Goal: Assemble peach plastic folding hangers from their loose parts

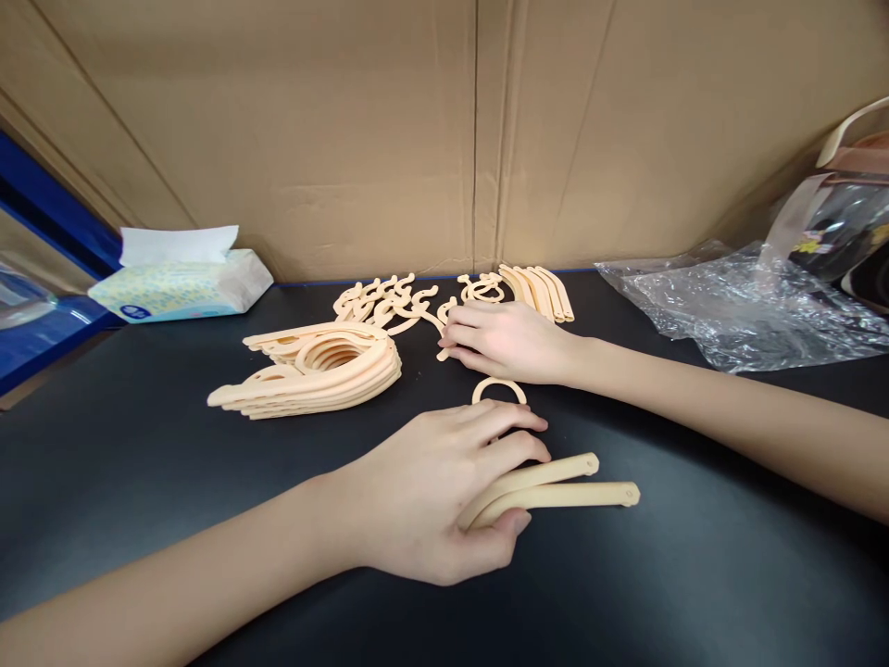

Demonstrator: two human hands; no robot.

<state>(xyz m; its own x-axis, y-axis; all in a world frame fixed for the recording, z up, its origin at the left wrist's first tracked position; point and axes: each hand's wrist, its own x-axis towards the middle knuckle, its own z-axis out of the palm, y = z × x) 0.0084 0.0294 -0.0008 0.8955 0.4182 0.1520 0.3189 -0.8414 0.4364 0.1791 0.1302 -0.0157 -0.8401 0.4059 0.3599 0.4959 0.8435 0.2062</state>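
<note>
Blue frame [42,199], smooth, at the far left edge. Tissue pack [181,292], soft printed wrapper, white sheet standing out of its top, set on the matte black table [694,556] near the upright cardboard panel [375,120] – creased, ribbed, closing off the back. Stack of cream frames [312,384], flat-armed, each with a round opening, layered neatly. Behind it, a loose tangle of cream hooks [381,306], S-curved and knob-ended.

Left hand [437,491], drawn in around two cream strips [562,496], slim, gently bent, holed at the blunt ends. Cream ring piece [498,382], just beyond the left fingers, which hide its lower part. Right hand [504,338], fingers bent at a curved cream hook [445,309] and covering part of it – whether gripped, cannot tell.

Fanned row of curved strips [545,292], behind the right wrist. Clear plastic bag [736,306], crumpled, glossy. Transparent container [840,218], brown-topped, with a pale strap, at the right edge.
</note>
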